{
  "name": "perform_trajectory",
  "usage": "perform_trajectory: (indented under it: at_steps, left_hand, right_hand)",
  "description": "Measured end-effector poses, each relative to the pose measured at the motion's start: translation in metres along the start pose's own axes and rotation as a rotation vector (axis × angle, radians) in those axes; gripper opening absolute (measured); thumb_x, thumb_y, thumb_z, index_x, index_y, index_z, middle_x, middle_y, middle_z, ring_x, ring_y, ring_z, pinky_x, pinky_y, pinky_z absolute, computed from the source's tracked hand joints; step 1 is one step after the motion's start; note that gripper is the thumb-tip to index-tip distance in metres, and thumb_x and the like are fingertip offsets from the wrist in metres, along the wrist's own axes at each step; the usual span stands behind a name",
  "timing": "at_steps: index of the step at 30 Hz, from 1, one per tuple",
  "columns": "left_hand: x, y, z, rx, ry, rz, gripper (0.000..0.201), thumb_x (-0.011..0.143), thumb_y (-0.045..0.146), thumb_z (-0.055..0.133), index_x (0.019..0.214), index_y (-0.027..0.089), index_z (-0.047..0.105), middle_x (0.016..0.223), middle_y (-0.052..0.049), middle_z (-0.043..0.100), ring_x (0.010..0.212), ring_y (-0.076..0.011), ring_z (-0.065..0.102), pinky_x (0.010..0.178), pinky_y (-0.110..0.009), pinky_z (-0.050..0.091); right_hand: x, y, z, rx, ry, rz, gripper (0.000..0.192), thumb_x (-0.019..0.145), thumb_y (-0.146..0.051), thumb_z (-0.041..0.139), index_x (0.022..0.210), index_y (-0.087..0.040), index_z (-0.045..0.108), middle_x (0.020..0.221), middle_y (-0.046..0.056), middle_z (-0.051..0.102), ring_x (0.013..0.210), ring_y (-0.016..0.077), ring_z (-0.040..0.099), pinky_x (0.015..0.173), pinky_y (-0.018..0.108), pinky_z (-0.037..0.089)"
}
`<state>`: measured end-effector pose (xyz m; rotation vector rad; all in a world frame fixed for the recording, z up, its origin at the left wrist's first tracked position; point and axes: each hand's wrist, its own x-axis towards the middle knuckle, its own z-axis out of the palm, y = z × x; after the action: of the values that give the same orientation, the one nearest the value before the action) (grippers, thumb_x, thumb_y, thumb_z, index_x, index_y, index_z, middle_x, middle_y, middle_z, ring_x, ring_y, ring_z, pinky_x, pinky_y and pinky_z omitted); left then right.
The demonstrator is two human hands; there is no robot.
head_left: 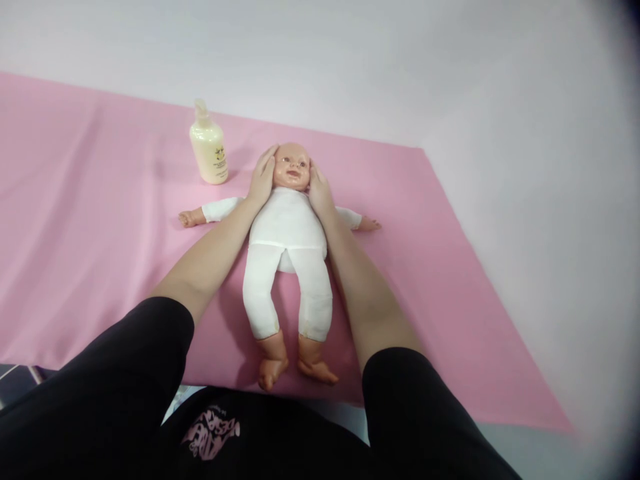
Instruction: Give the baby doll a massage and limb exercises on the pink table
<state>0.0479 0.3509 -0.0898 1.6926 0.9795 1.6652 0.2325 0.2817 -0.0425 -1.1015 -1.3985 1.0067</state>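
A baby doll (288,223) with a white cloth body lies on its back, its face turned up and its feet toward me. My left hand (263,177) lies along the side of the doll's head at the left of the view, fingers stretched out flat. On the opposite side, my right hand (320,187) rests against the head in the same way, also open. Both palms face inward and are hidden against the head. The doll's arms spread out sideways beyond my wrists, and its legs lie between my forearms.
A pink cloth (410,220) covers the table under the doll. Left of the doll's head stands a pale yellow pump bottle (210,150). The cloth's near edge runs just past the doll's feet, close to my black shirt (280,433). A pale wall rises behind.
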Motion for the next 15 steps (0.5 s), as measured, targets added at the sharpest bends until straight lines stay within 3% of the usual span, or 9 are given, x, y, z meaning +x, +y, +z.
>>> perform_trajectory:
  at_steps: [5, 10, 15]
  left_hand:
    - [0.004, -0.009, -0.001, -0.100, 0.020, -0.018, 0.080, 0.098, 0.088, 0.045, 0.143, 0.026, 0.065, 0.160, -0.012, 0.063, 0.153, -0.0306, 0.056, 0.134, -0.052, 0.038]
    - [0.005, -0.004, 0.001, -0.142, 0.040, -0.097, 0.086, 0.089, 0.091, 0.058, 0.140, 0.022, 0.066, 0.157, -0.016, 0.064, 0.152, -0.0340, 0.057, 0.133, -0.053, 0.040]
    - [0.004, 0.000, 0.002, -0.224, 0.060, -0.123, 0.081, 0.087, 0.089, 0.065, 0.135, 0.024, 0.069, 0.152, -0.011, 0.068, 0.150, -0.0325, 0.060, 0.129, -0.047, 0.046]
  right_hand:
    - [0.002, 0.002, -0.001, -0.012, -0.001, -0.020, 0.085, 0.099, -0.081, 0.044, 0.165, -0.027, 0.050, 0.170, 0.006, 0.055, 0.159, 0.0221, 0.050, 0.135, 0.045, 0.038]
    - [0.002, 0.010, -0.003, 0.000, 0.011, -0.041, 0.089, 0.096, -0.088, 0.042, 0.161, -0.029, 0.055, 0.167, 0.006, 0.058, 0.159, 0.0229, 0.050, 0.133, 0.046, 0.042]
    - [0.016, 0.031, -0.007, 0.057, 0.019, -0.093, 0.082, 0.092, -0.087, 0.051, 0.150, -0.031, 0.064, 0.159, 0.006, 0.065, 0.151, 0.0276, 0.059, 0.126, 0.052, 0.052]
